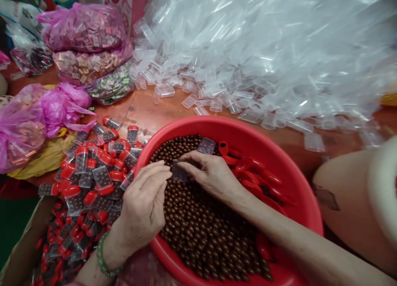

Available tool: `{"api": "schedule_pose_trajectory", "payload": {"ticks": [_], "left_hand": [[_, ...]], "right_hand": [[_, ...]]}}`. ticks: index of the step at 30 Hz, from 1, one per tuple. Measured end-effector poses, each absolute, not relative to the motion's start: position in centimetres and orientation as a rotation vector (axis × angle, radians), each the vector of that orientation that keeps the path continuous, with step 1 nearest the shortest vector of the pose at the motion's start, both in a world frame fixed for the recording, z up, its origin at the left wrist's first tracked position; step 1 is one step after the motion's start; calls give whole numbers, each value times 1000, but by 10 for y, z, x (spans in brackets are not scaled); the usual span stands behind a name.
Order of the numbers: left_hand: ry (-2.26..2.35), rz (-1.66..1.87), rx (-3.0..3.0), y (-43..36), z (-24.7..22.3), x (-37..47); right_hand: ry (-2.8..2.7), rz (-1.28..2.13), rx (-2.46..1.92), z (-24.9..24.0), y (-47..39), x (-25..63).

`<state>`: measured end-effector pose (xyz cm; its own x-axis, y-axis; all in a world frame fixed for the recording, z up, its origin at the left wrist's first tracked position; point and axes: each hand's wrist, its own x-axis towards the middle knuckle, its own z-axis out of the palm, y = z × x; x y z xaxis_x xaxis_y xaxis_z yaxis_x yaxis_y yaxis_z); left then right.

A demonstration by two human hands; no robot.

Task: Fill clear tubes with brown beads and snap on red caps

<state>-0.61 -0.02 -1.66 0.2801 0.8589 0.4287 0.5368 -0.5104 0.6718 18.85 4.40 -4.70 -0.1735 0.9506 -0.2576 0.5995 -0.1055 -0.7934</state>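
A red basin [273, 139] holds many small glossy brown balls [201, 224] that look like chocolate. Above them, my right hand [214, 176] pinches a small clear plastic container [180, 172] between thumb and fingers. My left hand [145, 199], with a green bead bracelet [101, 255] at its wrist, is closed at the left rim, fingers pressed together and tips close to that container; whatever lies inside them is hidden. Just beyond the right hand, another clear container [206, 146] rests on the balls. Red caps [248, 174] lie along the basin's right side.
Filled containers with red caps [102, 178] are heaped left of the basin, with more in a box [26, 238] below. A large pile of clear containers [248, 50] covers the back right. Pink bags [83, 29] of small packets stand back left.
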Motion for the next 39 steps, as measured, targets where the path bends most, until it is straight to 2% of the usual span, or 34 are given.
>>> {"api": "schedule_pose_trajectory", "payload": {"ticks": [7,13,19,23,28,32,34,37,39], "left_hand": [[1203,915,2199,5,-23,-4],[1096,781,2121,5,-8,-14],[879,360,2281,-1,6,-23],[1040,353,2317,-5,-4,-13],[1013,680,2061,-4,-8,-5],[974,788,1820,-4,0,-5],[1023,769,1803,-5,2,-7],[1059,717,1759,-6,1,-7],[1048,701,1758,-6,-1,-6]], "right_hand": [[-1585,1708,-1724,-54,27,184],[-1181,2238,-1665,-58,27,178],[-874,2328,-1552,-50,27,177],[-824,2332,-1449,-43,21,173],[-953,2232,-1356,-33,15,170],[-1242,2047,-1347,-10,5,181],[-1552,1820,-1381,3,-3,191],[-2154,1306,-1454,12,-10,213],[-2336,966,-1619,9,-7,231]]}}
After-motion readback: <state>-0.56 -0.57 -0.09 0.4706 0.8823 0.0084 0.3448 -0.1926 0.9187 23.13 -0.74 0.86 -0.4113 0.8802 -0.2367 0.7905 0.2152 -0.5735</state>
